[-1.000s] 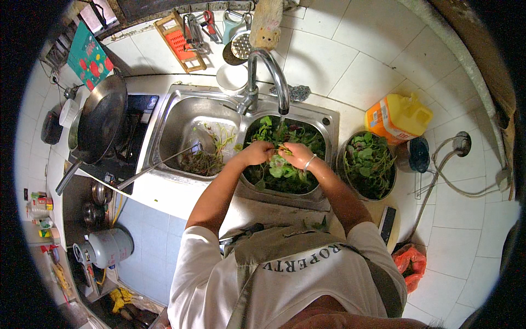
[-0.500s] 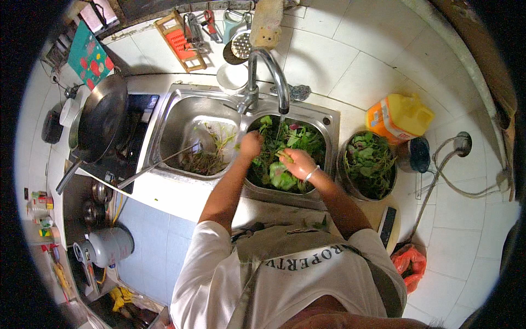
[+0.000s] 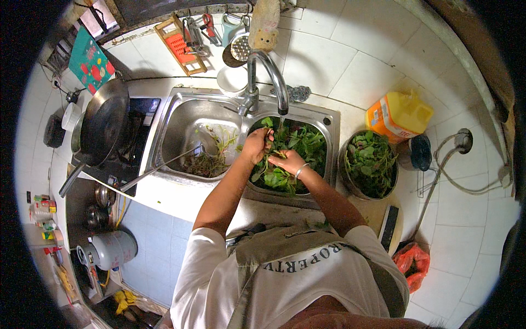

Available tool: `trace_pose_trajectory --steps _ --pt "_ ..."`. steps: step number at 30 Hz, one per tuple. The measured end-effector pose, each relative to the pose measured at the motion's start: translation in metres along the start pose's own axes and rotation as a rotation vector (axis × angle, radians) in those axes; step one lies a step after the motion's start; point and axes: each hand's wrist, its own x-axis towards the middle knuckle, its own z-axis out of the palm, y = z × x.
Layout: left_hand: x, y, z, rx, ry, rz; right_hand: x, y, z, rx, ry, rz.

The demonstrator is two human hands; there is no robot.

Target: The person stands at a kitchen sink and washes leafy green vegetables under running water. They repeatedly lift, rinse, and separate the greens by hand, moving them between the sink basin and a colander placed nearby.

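Leafy greens (image 3: 304, 143) fill the right sink basin, under the curved tap (image 3: 269, 63). Over the basin's left side, my left hand (image 3: 257, 146) is closed with its fingers bent around thin stems. My right hand (image 3: 289, 163), a bracelet at its wrist, pinches the stems of a leafy sprig (image 3: 279, 178) just beside it. The two hands almost meet, and their fingertips are partly hidden among the greens. Trimmed stems and roots (image 3: 204, 164) lie in the left basin (image 3: 183, 118), with a long-handled ladle (image 3: 164, 163) resting across its edge.
A metal pot of greens (image 3: 368, 164) stands right of the sink, near a yellow jug (image 3: 402, 112). A wok (image 3: 104, 123) sits on the stove at left. Several kitchen tools, including a grater (image 3: 181, 44), hang behind. A red plastic bag (image 3: 412, 266) is at lower right.
My left hand has moved slightly right and down, closer to my right hand. My right hand has shifted a little left with the sprig, and the leaves below have moved.
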Motion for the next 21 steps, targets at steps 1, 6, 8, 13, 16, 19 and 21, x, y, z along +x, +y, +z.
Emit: trace_pose_trajectory --steps 1,6,8,13,16,19,21 --pt "0.0 -0.002 0.001 -0.042 -0.007 0.018 -0.001 -0.001 0.0 0.128 -0.033 0.014" --pt "0.003 -0.008 0.009 -0.085 -0.093 0.064 0.002 0.016 0.011 -0.013 0.032 -0.042" --pt "0.004 -0.007 0.001 0.328 -0.096 0.35 -0.001 0.016 0.006 -0.052 0.057 -0.079" --pt "-0.015 0.012 -0.018 1.19 -0.412 0.63 -0.004 0.021 -0.023 -0.323 0.071 -0.249" --pt "-0.021 0.01 -0.016 1.093 -0.447 0.333 0.004 0.026 -0.037 -0.518 0.134 -0.343" --pt "-0.016 0.004 -0.021 1.098 -0.444 0.319 0.004 0.017 -0.045 -0.508 0.115 -0.273" --pt "-0.018 0.002 -0.015 1.231 -0.359 0.415 0.002 0.014 -0.046 -0.507 0.083 -0.217"
